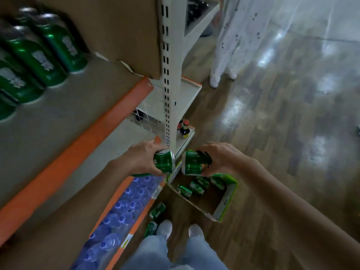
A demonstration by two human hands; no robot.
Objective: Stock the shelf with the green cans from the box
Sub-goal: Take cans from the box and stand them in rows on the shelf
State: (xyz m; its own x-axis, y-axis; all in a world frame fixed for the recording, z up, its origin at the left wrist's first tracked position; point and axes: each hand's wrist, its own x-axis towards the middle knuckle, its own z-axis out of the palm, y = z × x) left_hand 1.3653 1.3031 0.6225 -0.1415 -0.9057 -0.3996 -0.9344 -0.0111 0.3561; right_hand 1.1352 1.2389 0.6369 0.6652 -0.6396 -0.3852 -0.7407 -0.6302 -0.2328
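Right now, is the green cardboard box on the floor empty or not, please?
Not empty: several green cans lie inside the green cardboard box.

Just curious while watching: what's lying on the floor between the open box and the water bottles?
Two loose green cans on the wood floor, seen in the head view.

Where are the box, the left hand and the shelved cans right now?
box (228,200): head view, on its green side wall.
left hand (143,157): head view, on the back of the hand.
shelved cans (41,59): head view, on one can's label.
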